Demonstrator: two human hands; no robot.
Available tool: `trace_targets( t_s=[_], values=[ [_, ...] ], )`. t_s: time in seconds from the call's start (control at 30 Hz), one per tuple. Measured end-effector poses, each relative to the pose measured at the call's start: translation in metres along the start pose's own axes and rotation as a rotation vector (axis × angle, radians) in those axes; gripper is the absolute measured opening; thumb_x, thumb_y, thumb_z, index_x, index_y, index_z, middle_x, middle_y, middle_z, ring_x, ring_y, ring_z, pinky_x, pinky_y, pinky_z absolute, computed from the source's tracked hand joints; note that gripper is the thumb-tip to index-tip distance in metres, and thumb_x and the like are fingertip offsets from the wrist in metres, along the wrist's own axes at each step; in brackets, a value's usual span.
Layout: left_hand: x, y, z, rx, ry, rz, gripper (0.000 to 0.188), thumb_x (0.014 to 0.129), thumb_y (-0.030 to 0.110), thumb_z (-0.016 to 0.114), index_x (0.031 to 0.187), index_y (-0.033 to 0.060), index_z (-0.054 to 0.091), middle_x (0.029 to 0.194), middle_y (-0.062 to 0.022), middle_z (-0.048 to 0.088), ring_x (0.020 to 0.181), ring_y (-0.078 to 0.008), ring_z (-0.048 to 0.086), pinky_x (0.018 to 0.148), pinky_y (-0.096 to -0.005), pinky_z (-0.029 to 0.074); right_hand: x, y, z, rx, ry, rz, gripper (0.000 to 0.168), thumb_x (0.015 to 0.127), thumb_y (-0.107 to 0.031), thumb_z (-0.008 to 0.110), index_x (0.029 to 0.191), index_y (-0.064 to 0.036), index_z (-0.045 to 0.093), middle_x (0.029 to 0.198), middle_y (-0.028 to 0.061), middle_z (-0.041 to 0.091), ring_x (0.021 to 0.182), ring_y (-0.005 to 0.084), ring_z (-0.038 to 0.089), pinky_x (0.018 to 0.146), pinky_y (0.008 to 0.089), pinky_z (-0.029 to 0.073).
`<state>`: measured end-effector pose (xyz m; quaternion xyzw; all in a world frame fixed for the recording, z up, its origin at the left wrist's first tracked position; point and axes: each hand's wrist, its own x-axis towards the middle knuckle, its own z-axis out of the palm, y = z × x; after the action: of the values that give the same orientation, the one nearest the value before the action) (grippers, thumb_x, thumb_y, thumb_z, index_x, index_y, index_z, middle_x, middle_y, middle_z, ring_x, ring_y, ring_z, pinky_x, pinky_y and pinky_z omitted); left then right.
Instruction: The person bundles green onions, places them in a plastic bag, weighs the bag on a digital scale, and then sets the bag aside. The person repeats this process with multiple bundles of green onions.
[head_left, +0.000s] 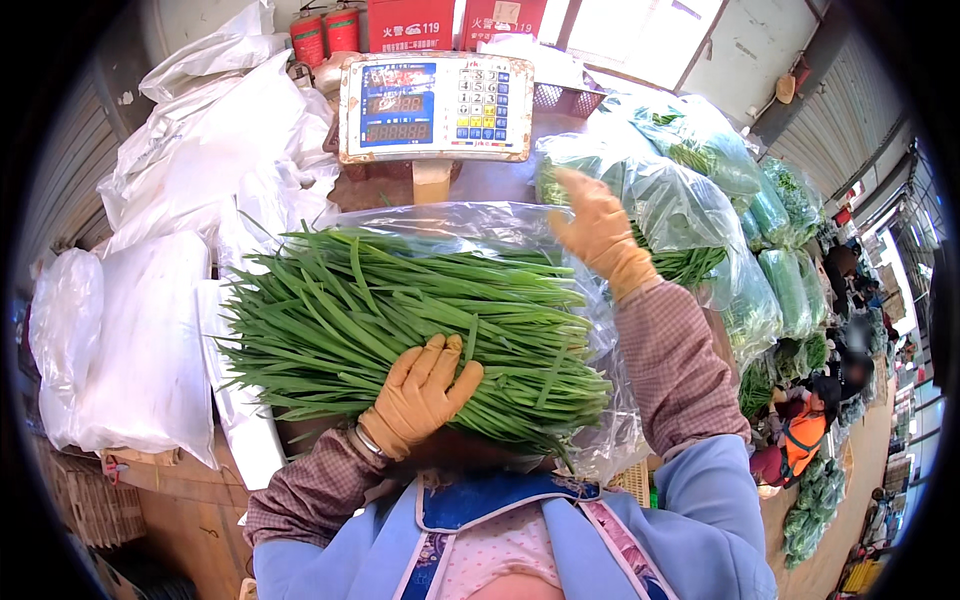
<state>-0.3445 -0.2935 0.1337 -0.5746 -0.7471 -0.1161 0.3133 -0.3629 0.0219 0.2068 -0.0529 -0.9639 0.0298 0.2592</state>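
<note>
A large heap of long green leaves, which look like garlic chives, lies on a clear plastic sheet or bag before me. The pale cut ends point right and the leaf tips left. My left hand, in an orange rubber glove, rests spread on the near side of the heap. Above the far right corner, my right hand, gloved alike, is raised with fingers apart and holds nothing. Just behind the heap stands a scale's display and keypad on a post.
White plastic bags are piled left, with a stack of clear plastic nearer. Bagged greens crowd the right side. Fire extinguishers and red boxes stand behind. At far right crouches a person in an orange vest.
</note>
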Motion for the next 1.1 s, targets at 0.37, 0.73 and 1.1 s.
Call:
trace_targets(
  t_s=[0.37,0.73,1.1],
  values=[
    [0.006,0.001,-0.001,-0.021,0.035,0.028,0.020,0.074,0.015,0.057,0.094,0.0138,0.056,0.108,-0.0111,0.063,0.099,-0.0252,0.061,0.082,-0.0333,0.045,0.020,0.021,0.043,-0.403,0.114,-0.169,0.043,0.077,-0.014,0.064,0.120,-0.009,0.056,0.116,0.0111,0.057,0.111,0.0306,0.052,0.093,0.0399,0.043],
    [-0.012,0.006,-0.001,-0.042,-0.005,0.006,0.017,0.077,0.018,0.059,0.093,0.0185,0.056,0.104,-0.0099,0.064,0.095,-0.0236,0.063,0.074,-0.0295,0.046,-0.010,-0.057,0.005,0.510,-0.215,-0.428,0.020,0.086,-0.010,0.052,0.102,0.000,0.058,0.104,0.0178,0.061,0.097,0.0328,0.059,0.085,0.0392,0.047],
    [0.074,-0.070,-0.070,-1.138,-0.645,-0.096,0.026,0.086,0.017,0.060,0.106,0.0022,0.055,0.114,-0.0192,0.056,0.102,-0.0325,0.058,0.080,-0.0403,0.049,-0.023,-0.054,0.059,0.478,-0.543,-0.240,0.062,0.087,-0.045,0.055,0.111,0.011,0.045,0.085,0.0288,0.060,0.081,0.0426,0.060,0.073,0.0476,0.047]
  ],
)
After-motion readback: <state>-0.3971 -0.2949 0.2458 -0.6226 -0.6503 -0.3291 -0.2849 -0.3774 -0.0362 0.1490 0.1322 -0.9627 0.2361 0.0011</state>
